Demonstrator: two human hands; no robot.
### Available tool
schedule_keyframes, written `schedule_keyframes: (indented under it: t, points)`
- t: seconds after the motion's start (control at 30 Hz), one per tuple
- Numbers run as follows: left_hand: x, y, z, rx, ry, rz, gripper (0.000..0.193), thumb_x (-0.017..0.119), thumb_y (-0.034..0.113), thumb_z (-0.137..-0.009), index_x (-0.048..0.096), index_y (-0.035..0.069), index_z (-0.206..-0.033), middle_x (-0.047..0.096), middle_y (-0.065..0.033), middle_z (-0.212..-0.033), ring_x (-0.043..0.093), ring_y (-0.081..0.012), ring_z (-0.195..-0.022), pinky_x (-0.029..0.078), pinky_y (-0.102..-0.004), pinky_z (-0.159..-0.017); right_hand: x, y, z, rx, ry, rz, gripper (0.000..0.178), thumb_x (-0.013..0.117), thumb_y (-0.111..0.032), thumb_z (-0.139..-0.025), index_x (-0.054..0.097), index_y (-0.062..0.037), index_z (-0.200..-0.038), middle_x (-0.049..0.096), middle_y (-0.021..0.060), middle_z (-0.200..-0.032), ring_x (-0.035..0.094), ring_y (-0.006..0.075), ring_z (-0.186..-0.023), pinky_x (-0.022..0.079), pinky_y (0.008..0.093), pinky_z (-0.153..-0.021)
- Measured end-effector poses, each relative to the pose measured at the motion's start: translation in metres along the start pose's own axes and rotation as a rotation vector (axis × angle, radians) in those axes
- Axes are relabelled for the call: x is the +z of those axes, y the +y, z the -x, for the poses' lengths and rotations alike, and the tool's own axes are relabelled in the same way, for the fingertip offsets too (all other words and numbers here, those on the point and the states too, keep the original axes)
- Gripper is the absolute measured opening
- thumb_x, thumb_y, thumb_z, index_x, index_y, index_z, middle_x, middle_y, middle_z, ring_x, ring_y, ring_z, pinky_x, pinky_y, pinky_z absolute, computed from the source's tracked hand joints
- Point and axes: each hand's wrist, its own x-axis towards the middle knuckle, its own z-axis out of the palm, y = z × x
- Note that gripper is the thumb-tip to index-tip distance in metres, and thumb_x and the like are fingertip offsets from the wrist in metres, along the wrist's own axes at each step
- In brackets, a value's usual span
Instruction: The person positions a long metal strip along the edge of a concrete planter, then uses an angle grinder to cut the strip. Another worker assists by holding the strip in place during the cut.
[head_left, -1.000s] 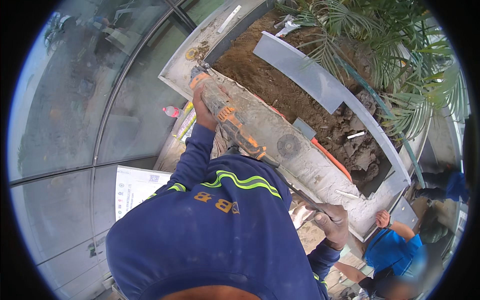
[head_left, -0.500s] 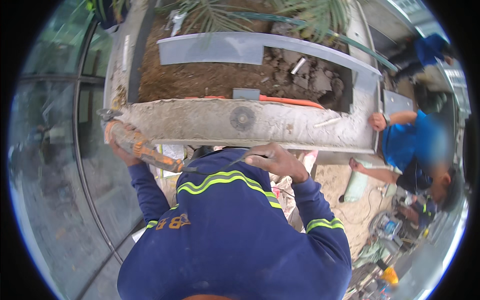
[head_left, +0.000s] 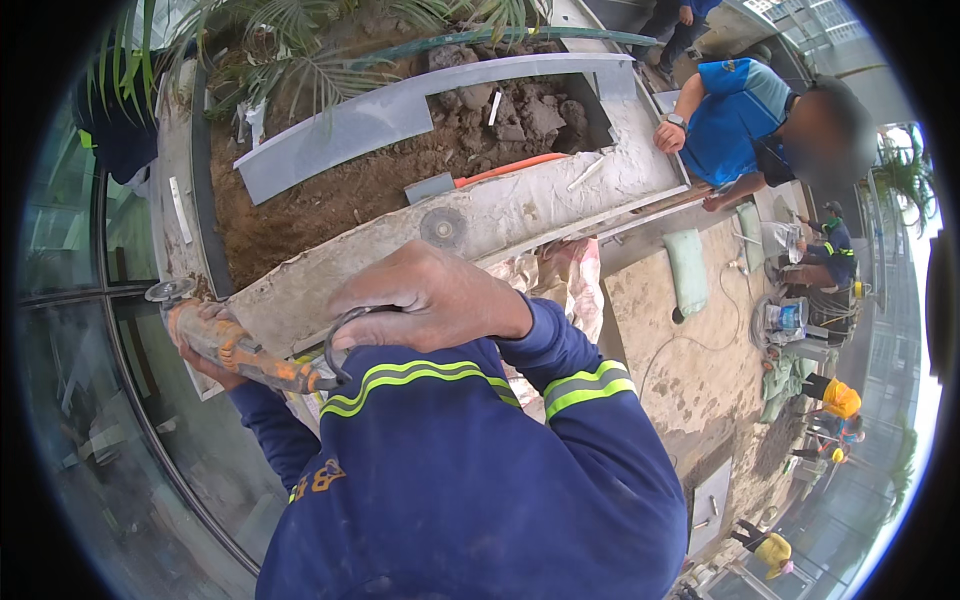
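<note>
Brown, rough soil point(head_left: 290, 225) is crossed by a grey, flat, stepped panel point(head_left: 345, 150) and overhung by feathery green palm fronds point(head_left: 322, 82). A slim orange pipe point(head_left: 510, 169) is set along its edge. A pale-green, elongated bundle point(head_left: 686, 270) is laid on the sandy-coloured floor point(head_left: 715, 345).

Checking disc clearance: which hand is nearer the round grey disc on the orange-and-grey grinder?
Left. The left hand grips the grinder behind the round grey disc; the right hand is farther off, at the thin black cord beyond the grinder's opposite end.
</note>
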Motion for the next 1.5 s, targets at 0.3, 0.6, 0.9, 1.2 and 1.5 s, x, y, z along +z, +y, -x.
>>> schedule_keyframes:
  t: [0.3,0.6,0.9,1.2,1.5]
  points:
    - [0.013,0.044,-0.005,-0.132,-0.067,0.225,0.068,0.081,0.021,-0.076,0.047,0.008,-0.134,0.05,-0.006,-0.114,0.054,-0.0185,-0.107,0.049,-0.0372,-0.1,0.075,-0.049,-0.036,-0.297,-0.001,0.091,0.02,0.079,-0.015,-0.091,0.071,-0.0031,-0.106,0.069,0.0102,-0.08,0.067,0.0295,-0.063,0.05,0.0387,-0.052]
    - [0.004,0.065,0.025,-0.128,-0.053,0.223,0.067,0.079,0.024,-0.078,0.047,0.007,-0.135,0.051,-0.0068,-0.114,0.054,-0.0186,-0.107,0.048,-0.0356,-0.099,0.113,-0.057,-0.046,-0.316,-0.085,0.114,0.022,0.079,-0.012,-0.09,0.069,-0.0014,-0.106,0.067,0.0114,-0.079,0.068,0.0295,-0.064,0.049,0.0377,-0.052]
    - [0.0,0.047,0.061,0.364,0.399,-0.388,0.063,0.056,0.055,-0.095,0.053,0.006,-0.135,0.064,-0.0139,-0.109,0.067,-0.0283,-0.094,0.059,-0.0443,-0.08,0.051,-0.013,0.0,0.433,0.073,0.195,0.024,0.081,-0.017,-0.09,0.077,0.003,-0.102,0.077,0.0107,-0.09,0.068,0.0121,-0.077,0.051,0.0268,-0.069]
    - [-0.014,-0.029,0.07,0.609,0.481,-0.008,0.047,0.07,0.041,-0.091,0.054,0.01,-0.122,0.067,-0.0157,-0.102,0.07,-0.0319,-0.095,0.061,-0.0527,-0.083,-0.056,0.038,0.01,0.595,-0.002,0.274,0.03,0.077,-0.029,-0.096,0.076,0.0008,-0.104,0.058,-0.0043,-0.076,0.044,0.0053,-0.068,0.034,0.0245,-0.06]
    - [-0.004,-0.103,0.045,0.721,0.48,0.018,0.044,0.072,0.036,-0.091,0.059,0.01,-0.125,0.069,-0.0154,-0.116,0.066,-0.0306,-0.108,0.055,-0.0482,-0.095,-0.131,0.073,-0.008,0.629,0.065,0.328,0.031,0.07,-0.03,-0.1,0.077,0.0,-0.102,0.056,-0.0047,-0.069,0.044,0.0051,-0.065,0.036,0.0252,-0.058]
